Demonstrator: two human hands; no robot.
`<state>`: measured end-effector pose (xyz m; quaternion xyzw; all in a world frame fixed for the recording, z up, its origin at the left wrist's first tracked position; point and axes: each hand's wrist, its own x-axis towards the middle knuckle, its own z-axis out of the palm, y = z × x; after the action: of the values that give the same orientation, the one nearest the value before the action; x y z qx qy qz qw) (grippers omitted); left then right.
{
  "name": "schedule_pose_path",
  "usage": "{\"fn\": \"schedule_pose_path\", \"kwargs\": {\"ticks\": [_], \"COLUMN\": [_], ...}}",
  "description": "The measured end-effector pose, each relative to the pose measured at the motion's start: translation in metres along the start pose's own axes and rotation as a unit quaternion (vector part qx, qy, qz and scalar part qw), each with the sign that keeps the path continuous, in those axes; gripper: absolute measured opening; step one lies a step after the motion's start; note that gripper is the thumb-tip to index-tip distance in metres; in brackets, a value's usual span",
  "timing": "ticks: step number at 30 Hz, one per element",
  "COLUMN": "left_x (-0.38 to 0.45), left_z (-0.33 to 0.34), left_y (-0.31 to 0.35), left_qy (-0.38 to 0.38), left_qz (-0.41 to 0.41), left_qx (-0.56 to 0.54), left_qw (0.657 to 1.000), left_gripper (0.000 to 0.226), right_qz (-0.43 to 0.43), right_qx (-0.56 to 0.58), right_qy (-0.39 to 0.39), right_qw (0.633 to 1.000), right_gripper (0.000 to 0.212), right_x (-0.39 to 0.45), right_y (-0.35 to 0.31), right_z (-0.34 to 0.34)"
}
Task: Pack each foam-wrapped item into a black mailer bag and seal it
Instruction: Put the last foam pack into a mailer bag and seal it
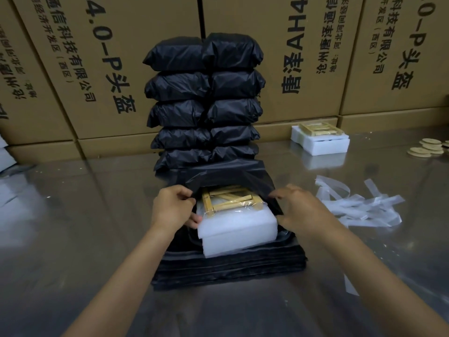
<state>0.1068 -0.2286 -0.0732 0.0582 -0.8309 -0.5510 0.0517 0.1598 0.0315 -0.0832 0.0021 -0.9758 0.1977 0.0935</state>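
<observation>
You are mid-way through bagging one item: the foam-wrapped item (pixel 237 226), white foam slabs with a bamboo frame under clear film on top, sits about half inside the black mailer bag (pixel 233 177), its far end under the lifted lip, its near end still out in the open. It rests on the stack of flat mailer bags (pixel 228 268) directly in front of you.

Your left hand (pixel 173 206) is at the item's nine o'clock side. Its fingers curl and pinch the bag's upper lip, with a fingertip or two showing against the foam's left edge. Your right hand (pixel 300 210) is at three o'clock, fingers bent and gripping the bag's mouth along the right edge, thumb side toward the foam. Both forearms run in from six o'clock, roughly symmetrical, wrists low over the stack.

The next move, as I judge it, is to draw the mouth toward you over the exposed foam, or push the item toward twelve o'clock, until the near end clears the lip; only then can the flap be sealed. Keep the pull even on both sides, since the foam corners look likely to snag thin film.

At twelve o'clock stands the pile of sealed black parcels (pixel 206 100). Another foam-wrapped item (pixel 319 139) waits at about one o'clock, and peeled strip liners (pixel 359 205) lie at three o'clock on the table (pixel 85 215).
</observation>
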Motion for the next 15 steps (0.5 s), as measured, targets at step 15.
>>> {"fn": "schedule_pose_path", "kwargs": {"ticks": [15], "left_x": [0.004], "left_z": [-0.009], "left_y": [0.000], "left_qy": [-0.045], "left_qz": [0.061], "left_qx": [0.161], "left_qw": [0.984], "left_gripper": [0.015], "right_qz": [0.107], "right_qx": [0.157], "right_qy": [0.030], "right_qw": [0.981], "right_gripper": [0.036], "right_x": [0.007], "right_y": [-0.010], "right_z": [0.000]}}
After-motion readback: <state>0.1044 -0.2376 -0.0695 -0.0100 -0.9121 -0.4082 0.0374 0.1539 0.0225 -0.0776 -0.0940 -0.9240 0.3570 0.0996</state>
